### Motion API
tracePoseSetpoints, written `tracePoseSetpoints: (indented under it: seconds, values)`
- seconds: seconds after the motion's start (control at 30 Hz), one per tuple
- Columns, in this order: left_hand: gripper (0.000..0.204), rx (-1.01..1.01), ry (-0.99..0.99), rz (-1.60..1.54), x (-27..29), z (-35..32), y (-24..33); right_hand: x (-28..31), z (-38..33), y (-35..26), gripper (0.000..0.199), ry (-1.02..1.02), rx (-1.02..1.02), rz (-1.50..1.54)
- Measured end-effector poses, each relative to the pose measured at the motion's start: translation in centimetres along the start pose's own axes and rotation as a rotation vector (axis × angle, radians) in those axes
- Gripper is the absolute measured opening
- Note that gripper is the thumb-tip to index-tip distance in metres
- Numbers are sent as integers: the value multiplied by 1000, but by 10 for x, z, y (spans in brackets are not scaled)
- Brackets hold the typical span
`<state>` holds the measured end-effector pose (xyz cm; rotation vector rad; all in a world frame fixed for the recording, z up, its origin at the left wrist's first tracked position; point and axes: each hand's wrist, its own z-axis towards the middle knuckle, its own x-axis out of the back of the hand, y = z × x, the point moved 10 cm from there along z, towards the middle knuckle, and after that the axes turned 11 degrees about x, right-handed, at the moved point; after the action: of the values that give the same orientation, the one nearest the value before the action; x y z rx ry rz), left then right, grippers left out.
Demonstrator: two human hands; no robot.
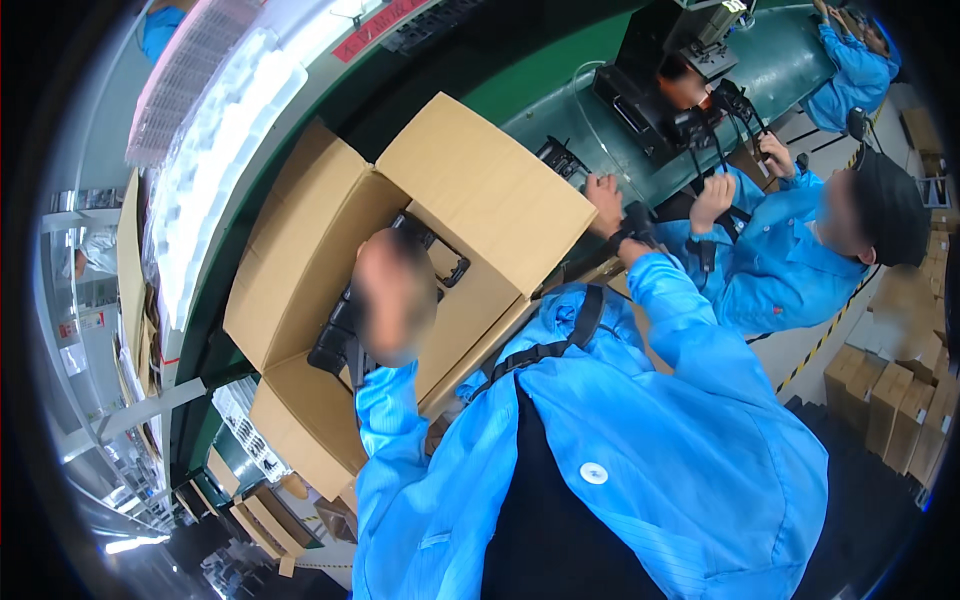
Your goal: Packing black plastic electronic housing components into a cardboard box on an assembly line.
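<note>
An open cardboard box [480, 150] stands before me with its flaps folded out. Black plastic parts [335, 330] lie inside along its left side, and a black frame-like piece [455, 268] shows beside them. My left hand [395, 295] reaches down into the box over these parts; it is smeared, so its grip cannot be made out. Beyond the box's right flap, my right hand [604, 205] rests at the edge of the green bench, fingers stretched forward and apart. Close to those fingertips lies a black part [562, 158] on the bench.
At my right a co-worker in a blue jacket [770, 250] handles black cabled parts [735, 105]. A black machine [640, 110] stands on the green bench [780, 80]. White trays [220, 150] are stacked on the left shelf. Cardboard boxes [890, 410] stand at far right.
</note>
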<state>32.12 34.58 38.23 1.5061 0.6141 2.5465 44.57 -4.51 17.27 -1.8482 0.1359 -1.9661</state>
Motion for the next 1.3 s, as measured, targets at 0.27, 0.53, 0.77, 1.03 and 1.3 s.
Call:
tracePoseSetpoints:
  seconds: [0.27, 0.53, 0.77, 1.03, 1.3]
  values:
    - [10, 139, -53, -307, 69, -29, 54, -41, 9, 8, 43, -144, 75, -4]
    - [16, 380, -92, -400, 122, -53, 60, 157, -13, -11, 23, 147, -162, 1089]
    - [60, -109, -89, -535, 210, 1, 185, 340, -41, -206, 45, -20, 800, 635]
    - [64, -345, -381, -246, 178, 5, 213, 341, -63, -259, 55, -20, 973, 646]
    - [52, -394, -283, -266, 184, 1, 218, 339, -66, -266, 54, -26, 1039, 716]
